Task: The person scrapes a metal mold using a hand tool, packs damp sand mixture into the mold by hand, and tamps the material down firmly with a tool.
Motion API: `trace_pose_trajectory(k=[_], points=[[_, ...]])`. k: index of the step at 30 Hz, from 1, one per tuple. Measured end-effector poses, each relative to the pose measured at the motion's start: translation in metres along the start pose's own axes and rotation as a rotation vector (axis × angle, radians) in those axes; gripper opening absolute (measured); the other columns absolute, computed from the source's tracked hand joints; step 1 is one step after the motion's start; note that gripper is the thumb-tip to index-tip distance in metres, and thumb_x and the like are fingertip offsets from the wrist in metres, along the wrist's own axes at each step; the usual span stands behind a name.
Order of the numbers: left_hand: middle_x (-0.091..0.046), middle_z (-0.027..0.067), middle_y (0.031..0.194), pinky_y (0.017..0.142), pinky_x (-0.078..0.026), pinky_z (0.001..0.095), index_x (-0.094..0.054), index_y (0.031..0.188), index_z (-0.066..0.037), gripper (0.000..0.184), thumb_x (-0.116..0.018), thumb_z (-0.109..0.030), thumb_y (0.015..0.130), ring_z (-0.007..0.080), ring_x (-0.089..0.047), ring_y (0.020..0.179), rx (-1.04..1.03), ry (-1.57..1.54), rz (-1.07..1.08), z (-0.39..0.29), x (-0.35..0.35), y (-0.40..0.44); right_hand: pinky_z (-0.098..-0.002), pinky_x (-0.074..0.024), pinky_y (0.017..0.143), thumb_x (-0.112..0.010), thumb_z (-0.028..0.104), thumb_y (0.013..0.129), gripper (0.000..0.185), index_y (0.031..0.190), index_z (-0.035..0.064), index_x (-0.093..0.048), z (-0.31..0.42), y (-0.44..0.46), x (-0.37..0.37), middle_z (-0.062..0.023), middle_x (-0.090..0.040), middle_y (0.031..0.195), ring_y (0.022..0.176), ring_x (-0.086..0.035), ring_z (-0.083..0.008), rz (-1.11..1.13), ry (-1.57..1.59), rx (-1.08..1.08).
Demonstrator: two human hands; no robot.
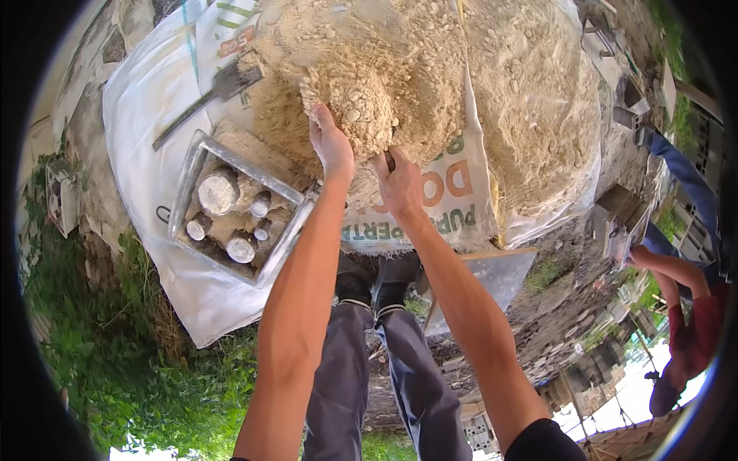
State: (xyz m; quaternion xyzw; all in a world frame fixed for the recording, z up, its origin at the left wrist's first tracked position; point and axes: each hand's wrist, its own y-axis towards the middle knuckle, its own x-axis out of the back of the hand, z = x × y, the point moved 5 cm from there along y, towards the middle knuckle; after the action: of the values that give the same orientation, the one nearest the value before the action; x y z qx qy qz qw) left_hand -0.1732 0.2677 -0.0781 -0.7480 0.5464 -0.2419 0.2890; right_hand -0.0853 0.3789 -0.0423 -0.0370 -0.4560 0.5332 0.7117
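A raised mound of pale, crumbly, sandy mix (pixel 355 107) lies in front of my hands, on a larger heap of the same material. My left hand (pixel 332 144) is cupped against the mound's left side, fingers stretched along it and partly hidden. Low at the mound's near edge, my right hand (pixel 400 180) is closed around a short dark piece, perhaps a handle; what it belongs to is buried. Left of my arms stands a grey metal box mould (pixel 184 180) with several round posts inside, mix lying between them. Beyond it lies a flat-bladed tool (pixel 223 86) with a long handle.
Printed white sacking (pixel 146 115) lies under the heap and mould. A second stretch of mix (pixel 530 115) spreads to the right. A grey board (pixel 492 280) is near my feet. At the far right, a co-worker (pixel 692 323) handles a block. Green plants (pixel 154 384) grow at lower left.
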Motion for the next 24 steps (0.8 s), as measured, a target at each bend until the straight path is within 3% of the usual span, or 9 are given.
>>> trace_pose_trajectory(k=[3, 8, 13, 15, 18, 20, 21, 23, 24], points=[[-0.035, 0.0178, 0.141, 0.105, -0.028, 0.0377, -0.029, 0.140, 0.003, 0.077, -0.046, -0.054, 0.092, 0.0276, -0.036, 0.127, -0.048, -0.265, -0.116, -0.015, 0.008, -0.026, -0.0465, -0.0427, 0.060, -0.051, 0.029, 0.090, 0.031, 0.083, -0.0005, -0.052, 0.018, -0.016, 0.015, -0.0243, -0.058, 0.070, 0.067, -0.056, -0.0427, 0.058, 0.050, -0.055], [-0.037, 0.0182, 0.138, 0.103, -0.030, 0.0360, -0.035, 0.136, 0.005, 0.072, -0.048, -0.050, 0.091, 0.0262, -0.038, 0.124, -0.122, -0.514, -0.082, -0.046, 0.039, -0.069, -0.0455, -0.0426, 0.057, -0.052, 0.025, 0.089, 0.027, 0.084, -0.0006, -0.053, 0.059, -0.060, 0.037, -0.0223, -0.058, 0.066, 0.064, -0.056, -0.0420, 0.068, 0.020, 0.089], [-0.037, 0.0239, 0.138, 0.108, -0.026, 0.0354, -0.034, 0.136, 0.009, 0.077, -0.046, -0.052, 0.090, 0.0314, -0.035, 0.129, -0.095, -0.408, -0.389, -0.066, 0.125, -0.095, -0.0472, -0.0451, 0.059, -0.053, 0.025, 0.089, 0.025, 0.087, 0.0003, -0.054, 0.099, -0.107, 0.005, -0.0201, -0.062, 0.069, 0.067, -0.060, -0.0426, 0.210, -0.097, 0.146], [-0.038, 0.0228, 0.138, 0.108, -0.025, 0.0356, -0.034, 0.136, 0.008, 0.073, -0.043, -0.048, 0.091, 0.0302, -0.036, 0.129, -0.216, -0.495, -0.463, -0.050, 0.173, -0.081, -0.0481, -0.0460, 0.062, -0.052, 0.026, 0.090, 0.025, 0.092, 0.0008, -0.054, 0.116, -0.124, -0.020, -0.0215, -0.063, 0.077, 0.073, -0.060, -0.0421, 0.311, -0.167, 0.155], [-0.041, 0.0196, 0.138, 0.107, -0.027, 0.0353, -0.038, 0.135, 0.007, 0.063, -0.042, -0.040, 0.093, 0.0278, -0.041, 0.126, -0.325, -0.561, -0.581, -0.044, 0.233, -0.068, -0.0468, -0.0479, 0.065, -0.055, 0.029, 0.090, 0.027, 0.099, 0.0031, -0.055, 0.130, -0.143, -0.059, -0.0193, -0.060, 0.092, 0.079, -0.061, -0.0390, 0.266, -0.197, 0.350], [-0.050, 0.0152, 0.131, 0.102, -0.032, 0.0339, -0.047, 0.130, 0.005, 0.051, -0.045, -0.032, 0.094, 0.0257, -0.048, 0.118, -0.318, -0.617, -0.583, -0.055, 0.241, -0.080, -0.0463, -0.0479, 0.063, -0.055, 0.029, 0.090, 0.027, 0.100, 0.0032, -0.055, 0.131, -0.146, -0.068, -0.0182, -0.059, 0.089, 0.077, -0.060, -0.0383, 0.199, -0.219, 0.431], [-0.050, 0.0152, 0.131, 0.102, -0.032, 0.0339, -0.047, 0.130, 0.005, 0.051, -0.045, -0.032, 0.094, 0.0257, -0.048, 0.118, -0.317, -0.610, -0.582, -0.056, 0.246, -0.082, -0.0457, -0.0480, 0.062, -0.055, 0.028, 0.090, 0.027, 0.101, 0.0034, -0.055, 0.133, -0.149, -0.069, -0.0170, -0.058, 0.087, 0.075, -0.060, -0.0377, 0.117, -0.238, 0.498], [-0.054, 0.0131, 0.124, 0.099, -0.038, 0.0388, -0.054, 0.120, 0.002, 0.047, -0.041, -0.035, 0.095, 0.0281, -0.051, 0.114, -0.533, -0.072, -0.603, -0.074, 0.244, -0.091, -0.0442, -0.0477, 0.060, -0.056, 0.026, 0.090, 0.025, 0.102, 0.0037, -0.054, 0.126, -0.146, -0.060, -0.0159, -0.056, 0.083, 0.072, -0.059, -0.0367, 0.059, -0.237, 0.524], [-0.055, 0.0135, 0.125, 0.103, -0.033, 0.0390, -0.057, 0.117, 0.003, 0.042, -0.044, -0.031, 0.095, 0.0289, -0.048, 0.119, -0.605, -0.080, -0.554, -0.076, 0.238, -0.093, -0.0436, -0.0477, 0.060, -0.055, 0.026, 0.090, 0.025, 0.101, 0.0035, -0.054, 0.118, -0.141, -0.052, -0.0161, -0.056, 0.083, 0.071, -0.059, -0.0364, 0.050, -0.213, 0.474]])
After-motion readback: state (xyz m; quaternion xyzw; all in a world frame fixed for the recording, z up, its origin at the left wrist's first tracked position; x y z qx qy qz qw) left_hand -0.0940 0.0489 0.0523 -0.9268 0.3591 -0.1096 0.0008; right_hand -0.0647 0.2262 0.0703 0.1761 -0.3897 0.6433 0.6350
